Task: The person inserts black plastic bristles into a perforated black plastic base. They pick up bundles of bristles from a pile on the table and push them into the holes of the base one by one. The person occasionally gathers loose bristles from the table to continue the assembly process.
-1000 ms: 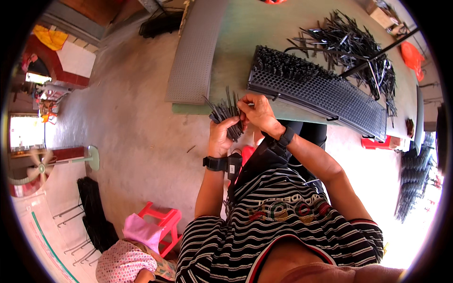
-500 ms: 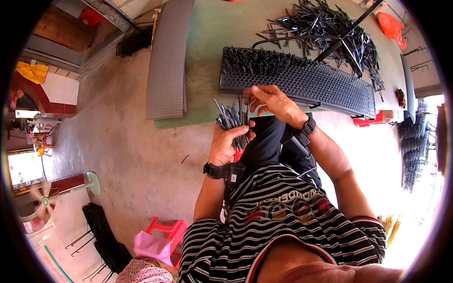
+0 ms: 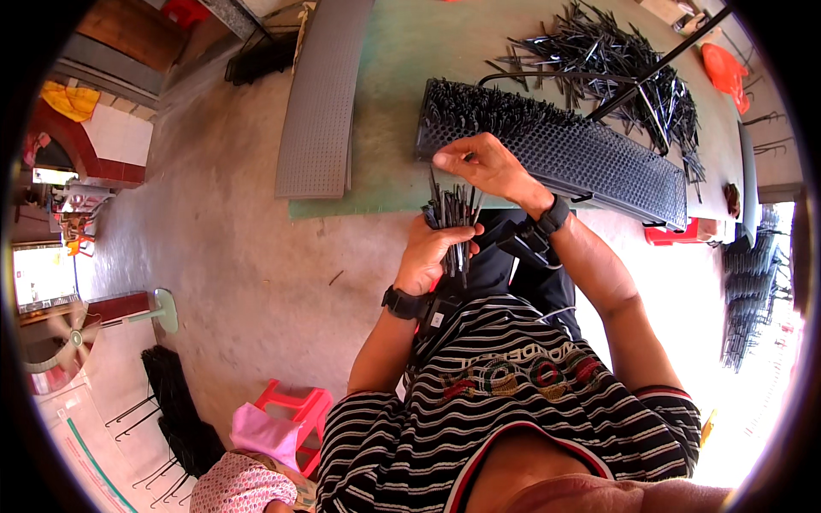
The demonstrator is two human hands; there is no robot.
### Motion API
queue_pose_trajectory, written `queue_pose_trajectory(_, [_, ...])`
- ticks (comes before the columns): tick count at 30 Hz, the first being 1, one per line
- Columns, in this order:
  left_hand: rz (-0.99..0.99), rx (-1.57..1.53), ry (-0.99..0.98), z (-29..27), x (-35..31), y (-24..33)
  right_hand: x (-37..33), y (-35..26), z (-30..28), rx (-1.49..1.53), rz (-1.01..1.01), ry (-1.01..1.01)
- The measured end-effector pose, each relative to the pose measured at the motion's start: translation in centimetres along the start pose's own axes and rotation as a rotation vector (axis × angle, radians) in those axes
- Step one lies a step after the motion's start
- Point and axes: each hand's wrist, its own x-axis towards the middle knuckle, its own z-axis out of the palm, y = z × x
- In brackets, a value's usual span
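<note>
A bundle of thin black sticks (image 3: 451, 208) points upward from my left hand (image 3: 429, 252), whose fingers are wrapped round it. Just above the bundle is my right hand (image 3: 492, 173), thumb and fingers pinched together. What the pinch holds, if anything, is too small to make out. Right beside that hand, along the table's near edge, lies a long black tray with a honeycomb grid of holes (image 3: 603, 162). Many black pieces (image 3: 487, 107) stand packed in its left end and far side; the rest of the holes show bare.
A large loose heap of black sticks (image 3: 611, 60) lies behind the tray on the green table (image 3: 398, 85). A dark metal rod frame (image 3: 658, 73) rises over the tray. Grey perforated panels (image 3: 321, 111) line the table's left end. A red stool (image 3: 295, 410) stands lower left.
My right hand has risen from the top of the bundle toward the tray's left end. My left hand still grips the sticks. The whole view has shifted slightly.
</note>
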Motion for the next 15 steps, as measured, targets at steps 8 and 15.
queue_pose_trajectory(8, [-0.052, -0.083, -0.071, 0.7, 0.3, 0.8, 1.0, 0.4, -0.1, 0.243, 0.132, 0.117])
queue_pose_trajectory(15, [-0.063, -0.444, -0.048, -2.3, 3.0, -0.7, -3.8, -1.4, -0.4, -0.105, -0.452, 0.566])
